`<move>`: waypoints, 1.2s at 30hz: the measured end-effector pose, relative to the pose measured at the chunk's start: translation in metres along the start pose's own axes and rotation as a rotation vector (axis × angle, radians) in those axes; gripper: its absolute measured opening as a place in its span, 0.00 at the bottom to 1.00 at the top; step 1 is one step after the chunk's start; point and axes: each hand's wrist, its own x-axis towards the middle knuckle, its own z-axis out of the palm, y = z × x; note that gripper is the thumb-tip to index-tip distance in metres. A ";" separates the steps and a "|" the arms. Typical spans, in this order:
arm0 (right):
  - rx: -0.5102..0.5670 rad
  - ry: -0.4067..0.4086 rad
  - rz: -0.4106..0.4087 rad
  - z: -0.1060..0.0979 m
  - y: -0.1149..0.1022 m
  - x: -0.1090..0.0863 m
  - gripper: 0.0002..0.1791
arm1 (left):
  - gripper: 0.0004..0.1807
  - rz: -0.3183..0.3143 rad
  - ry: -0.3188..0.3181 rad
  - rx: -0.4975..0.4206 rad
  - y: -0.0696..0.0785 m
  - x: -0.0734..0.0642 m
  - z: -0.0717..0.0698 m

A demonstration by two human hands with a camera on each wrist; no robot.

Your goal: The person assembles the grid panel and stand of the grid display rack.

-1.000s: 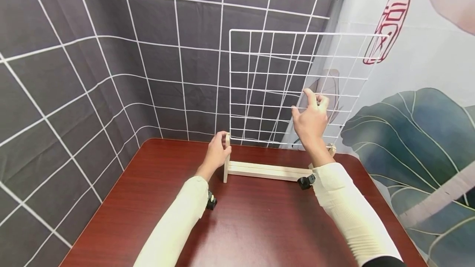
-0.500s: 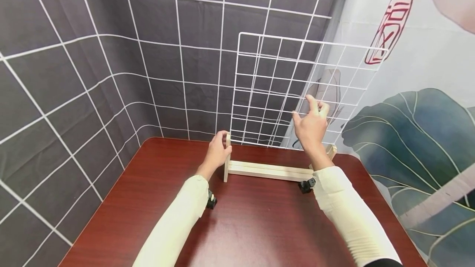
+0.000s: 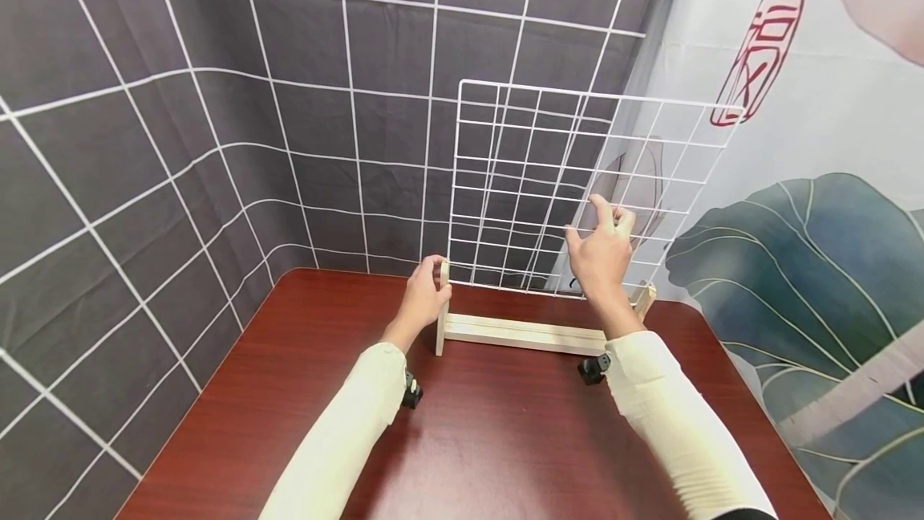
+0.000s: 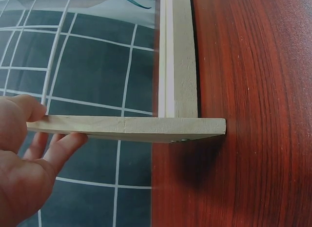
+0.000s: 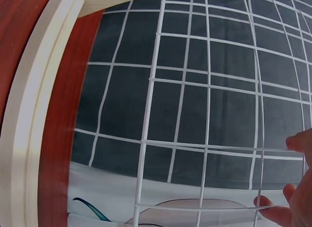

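Note:
A pale wooden stand (image 3: 527,334) has an upright at each end and a grooved crossbar low between them. With thumb and fingers, my left hand (image 3: 422,299) pinches the top of the left upright (image 4: 126,125). My right hand (image 3: 602,251) holds a white wire grid panel (image 3: 588,94) by its inner wires, thumb and fingers around them. In the head view the panel stands nearly upright above and behind the crossbar, its right side a little lower. The panel's lower left corner is close beside the left upright's top. My right forearm partly hides the right upright (image 3: 642,297).
The stand rests on a reddish-brown table (image 3: 498,440) near its back edge. Behind hangs a dark grey cloth (image 3: 310,127) with white grid lines. On the right is a white curtain (image 3: 852,127) printed with large leaves.
My right hand has lowered the wire panel, and its right side has dipped relative to the left. My left hand has stayed on the upright.

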 end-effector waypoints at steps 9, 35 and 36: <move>0.002 0.000 -0.003 0.003 0.004 -0.004 0.32 | 0.28 0.000 0.001 0.008 0.000 0.001 0.000; 0.007 0.008 0.010 0.009 0.013 -0.015 0.33 | 0.29 0.008 -0.014 0.016 -0.001 0.002 0.000; 0.006 0.010 0.008 0.009 0.014 -0.015 0.33 | 0.29 0.010 -0.011 0.019 -0.001 0.003 0.000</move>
